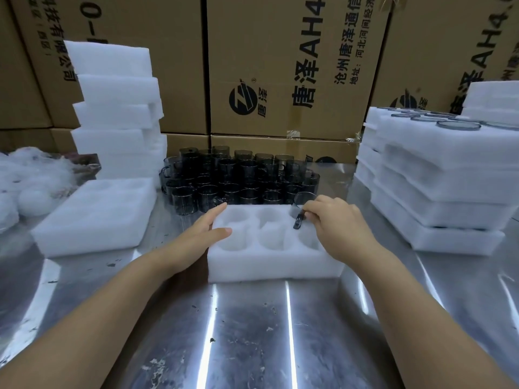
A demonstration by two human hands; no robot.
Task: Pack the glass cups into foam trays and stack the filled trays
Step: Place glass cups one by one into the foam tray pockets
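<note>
Foam tray (269, 265) sits on the steel surface (252, 332), long axis left to right; taken as landmark. Six pockets in two rows of three, five visibly empty. Right hand (335, 227), grip closed on the handle of one smoked glass cup (302, 203), holds the cup at the tray's far right pocket; cup roughly upright, rim uppermost, handle pointing back toward the person. Whether its base has entered the pocket cannot be told. Left hand (202, 231) lies flat on the tray's left edge, fingers apart, holding nothing, thumb on the top face; judged to be steadying the foam. Loose cups (238, 181) stand packed together just beyond the tray's far edge, nearly touching it, so the next pick lies straight ahead of either hand, the right marginally nearer the right-end cups. Spare empty tray (95, 217) lies left of the landmark, well apart; stack of empty foam (118, 108) behind that. Stack of filled trays (438, 186) stands to the right, near, with a narrow strip of bare surface between. Judgement: seating wants a straight vertical descent; open room is ample on the near side.
</note>
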